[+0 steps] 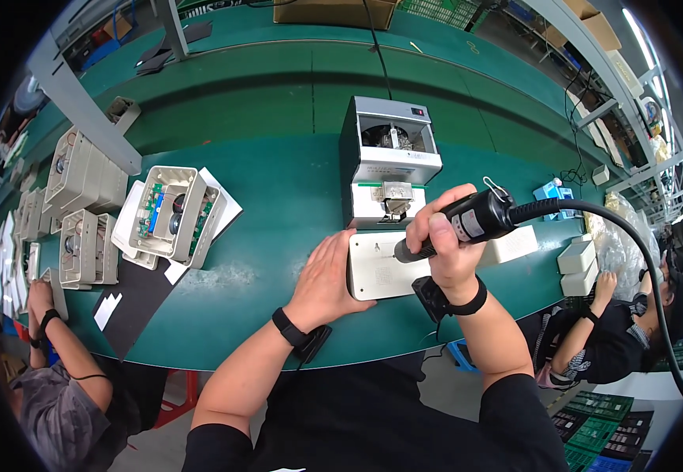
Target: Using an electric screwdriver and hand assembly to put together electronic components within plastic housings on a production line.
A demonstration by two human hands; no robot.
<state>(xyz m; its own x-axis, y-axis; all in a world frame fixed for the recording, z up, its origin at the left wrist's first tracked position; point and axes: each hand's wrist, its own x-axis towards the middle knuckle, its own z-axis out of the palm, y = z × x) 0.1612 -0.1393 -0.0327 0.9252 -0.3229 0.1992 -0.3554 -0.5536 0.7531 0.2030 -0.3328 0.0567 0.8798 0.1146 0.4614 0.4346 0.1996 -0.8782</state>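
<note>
My right hand (452, 248) is wrapped round a black corded electric screwdriver (475, 219). The tool slants down to the left, its tip end over an off-white plastic housing (381, 274) that lies flat on the bench. Whether the bit touches the housing is hidden. My left hand (322, 275) rests against the housing's left side, fingers stretched out and thumb along the near edge. Just beyond the housing stands a grey and black screw feeder (393, 149) with screws visible in its drum.
Open housings with circuit boards (172, 212) stand left, near stacked beige housings (82, 173). White housings (577, 267) lie at right beside a clear plastic bag (621, 228). The screwdriver's cable (633, 224) arcs right. Co-workers sit at left (66, 377) and right (617, 338).
</note>
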